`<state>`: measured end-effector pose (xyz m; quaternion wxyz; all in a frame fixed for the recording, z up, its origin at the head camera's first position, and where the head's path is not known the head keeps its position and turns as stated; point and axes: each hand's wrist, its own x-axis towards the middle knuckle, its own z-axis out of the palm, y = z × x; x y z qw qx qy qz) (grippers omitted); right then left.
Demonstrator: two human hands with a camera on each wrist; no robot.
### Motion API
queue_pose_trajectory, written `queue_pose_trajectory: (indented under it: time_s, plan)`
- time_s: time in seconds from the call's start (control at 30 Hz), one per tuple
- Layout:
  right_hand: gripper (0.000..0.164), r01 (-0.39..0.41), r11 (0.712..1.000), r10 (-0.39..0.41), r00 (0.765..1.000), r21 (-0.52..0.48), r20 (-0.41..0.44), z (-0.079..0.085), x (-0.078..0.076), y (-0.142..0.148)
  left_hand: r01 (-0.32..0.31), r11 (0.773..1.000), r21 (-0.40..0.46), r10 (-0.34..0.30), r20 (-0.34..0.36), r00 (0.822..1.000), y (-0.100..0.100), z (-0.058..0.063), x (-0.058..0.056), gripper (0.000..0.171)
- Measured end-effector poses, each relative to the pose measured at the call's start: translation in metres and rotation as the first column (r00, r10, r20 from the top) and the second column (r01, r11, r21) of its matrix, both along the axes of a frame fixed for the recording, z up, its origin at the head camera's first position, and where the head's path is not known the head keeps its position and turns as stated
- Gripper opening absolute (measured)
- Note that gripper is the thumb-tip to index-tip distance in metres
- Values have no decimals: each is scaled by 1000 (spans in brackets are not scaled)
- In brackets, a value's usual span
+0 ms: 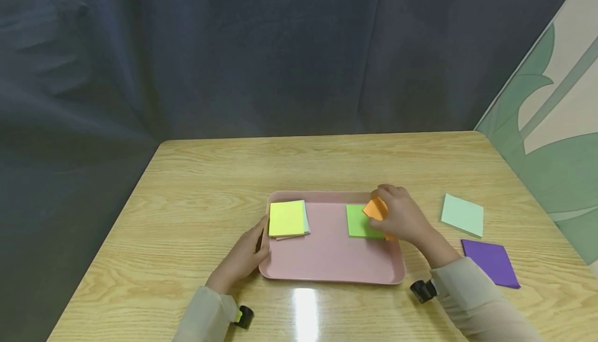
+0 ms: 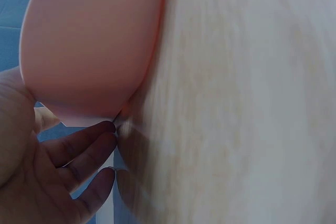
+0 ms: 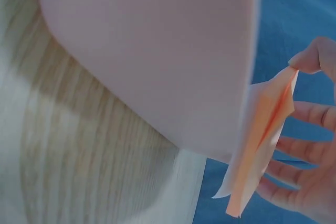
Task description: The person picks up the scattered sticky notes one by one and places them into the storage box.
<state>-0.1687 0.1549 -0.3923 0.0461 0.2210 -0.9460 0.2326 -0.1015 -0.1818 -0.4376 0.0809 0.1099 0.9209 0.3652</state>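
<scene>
A pink tray (image 1: 327,274) lies on the table. My left hand (image 1: 245,251) grips its left end; in the left wrist view the fingertips (image 2: 105,129) rest low against the tray's outer wall, close to the table. Over the tray's right end, my right hand (image 1: 399,215) holds an orange sticky note pad (image 1: 376,208) between thumb and fingers. In the right wrist view the orange pad (image 3: 262,140) stands on edge and bent, its sheets spreading apart. Partly beneath it in the head view lies a green sticky note pad (image 1: 357,225), in the tray.
At the tray's left end a yellow pad (image 1: 286,218) covers most of a paler pad (image 1: 306,220). Right of the tray, a mint green pad (image 1: 462,216) and a purple pad (image 1: 491,262) lie on the wooden table (image 1: 210,176). A dark curtain (image 1: 299,51) hangs behind.
</scene>
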Motion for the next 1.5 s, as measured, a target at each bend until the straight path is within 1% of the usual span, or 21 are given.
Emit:
queue_pose_trajectory:
  time_s: [0.37,0.57,0.83,1.1,1.33,1.5]
  plan:
    - [49,-101,995,102,994,-26,35,-5,3,-5,-1,1000,3,1,8,1000,0,0,0,67]
    - [49,-143,989,143,990,-26,4,-6,4,-8,-2,1000,10,2,10,1000,0,1,1,66]
    - [47,-161,987,161,987,-13,-6,-5,6,-14,1,1000,9,-1,3,1000,0,1,0,66]
    - [48,-195,981,195,981,-1,-23,-11,4,-16,-3,1000,15,3,6,1000,-1,1,0,67]
    - [49,-222,975,222,972,10,-72,-15,3,-18,-6,1000,20,6,2,1000,-1,2,1,68]
    - [50,-242,970,242,967,5,-79,-16,3,-18,-2,1000,19,2,0,1000,-1,2,1,68]
